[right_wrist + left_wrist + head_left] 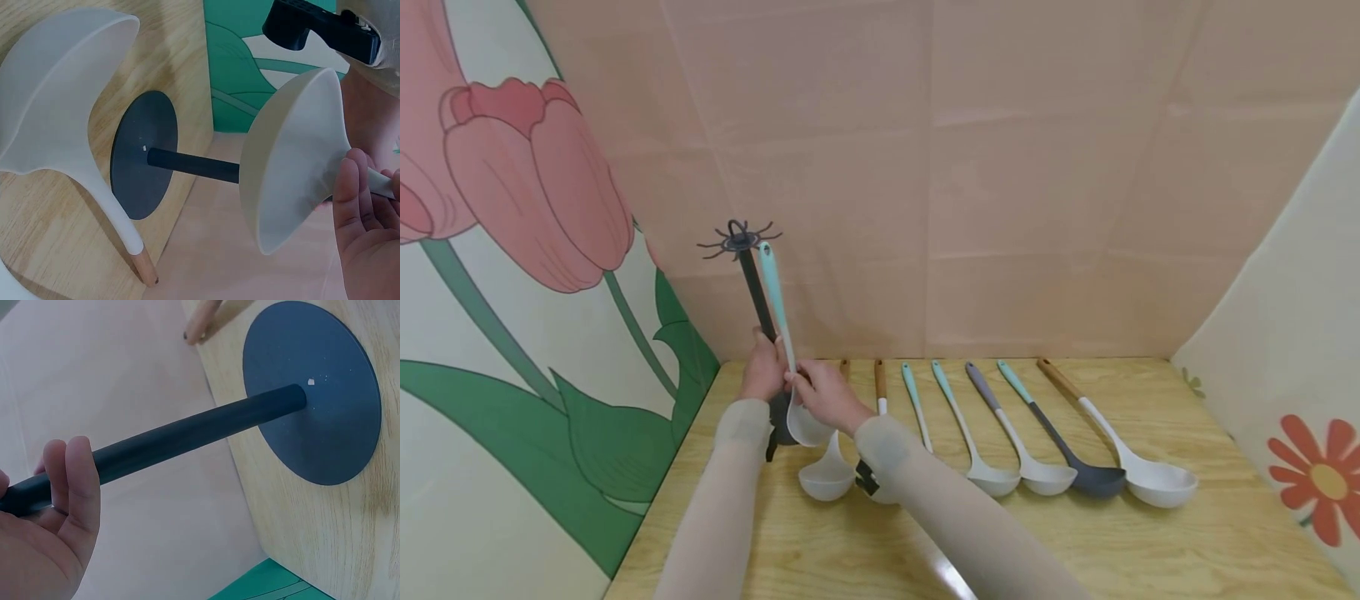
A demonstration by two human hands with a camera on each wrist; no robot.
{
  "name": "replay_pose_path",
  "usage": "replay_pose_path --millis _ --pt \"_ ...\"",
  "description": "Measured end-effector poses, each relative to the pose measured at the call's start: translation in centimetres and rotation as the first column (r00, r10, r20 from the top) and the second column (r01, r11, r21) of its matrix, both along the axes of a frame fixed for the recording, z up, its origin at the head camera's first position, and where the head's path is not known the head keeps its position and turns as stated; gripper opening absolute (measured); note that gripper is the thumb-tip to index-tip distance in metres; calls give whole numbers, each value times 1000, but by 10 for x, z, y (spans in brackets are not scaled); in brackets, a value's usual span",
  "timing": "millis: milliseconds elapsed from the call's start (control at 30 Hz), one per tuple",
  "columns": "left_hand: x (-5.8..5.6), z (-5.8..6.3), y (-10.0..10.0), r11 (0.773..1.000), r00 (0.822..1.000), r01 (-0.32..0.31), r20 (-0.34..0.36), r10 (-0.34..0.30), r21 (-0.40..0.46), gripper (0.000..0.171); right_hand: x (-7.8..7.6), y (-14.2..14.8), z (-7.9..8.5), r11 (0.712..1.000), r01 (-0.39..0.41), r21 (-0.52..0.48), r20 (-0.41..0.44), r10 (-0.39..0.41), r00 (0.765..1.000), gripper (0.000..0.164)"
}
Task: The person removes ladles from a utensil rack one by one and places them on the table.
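A black utensil stand (757, 293) with a ring of hooks at its top rises at the table's left. My left hand (762, 372) grips its pole; in the left wrist view that hand's fingers (81, 481) curl round the pole, above the round base (325, 444). My right hand (831, 395) pinches a ladle (774, 279) low on its stem, near the white bowl. The ladle is upright beside the pole, its turquoise handle end close to the hooks. In the right wrist view the ladle's bowl (290, 169) covers part of the pole.
Several more ladles lie in a row on the wooden table (1240, 517): wood-handled white ones (826, 481), a purple-handled one (1048, 478), a dark-bowled one (1097, 481), and a large white one (1161, 485) at the right. A pinkish backdrop (1015, 208) hangs behind the table.
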State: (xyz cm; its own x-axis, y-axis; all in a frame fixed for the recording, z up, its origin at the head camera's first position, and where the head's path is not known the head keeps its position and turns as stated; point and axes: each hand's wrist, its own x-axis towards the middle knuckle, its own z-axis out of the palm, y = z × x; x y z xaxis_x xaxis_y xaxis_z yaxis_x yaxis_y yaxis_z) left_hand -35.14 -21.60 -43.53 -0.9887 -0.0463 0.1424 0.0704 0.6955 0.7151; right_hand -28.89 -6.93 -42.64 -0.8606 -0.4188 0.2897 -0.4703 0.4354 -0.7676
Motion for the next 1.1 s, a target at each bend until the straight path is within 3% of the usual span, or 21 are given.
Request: replay_pose_path --millis 467,1100 --pt "2 3 1 999 996 -5 90 1 44 67 3 1 2 1000 -2 -26 -5 1 1000 20" --pt "4 1 3 1000 999 -15 34 15 -6 59 8 9 -1 997 -24 -73 7 24 1000 24"
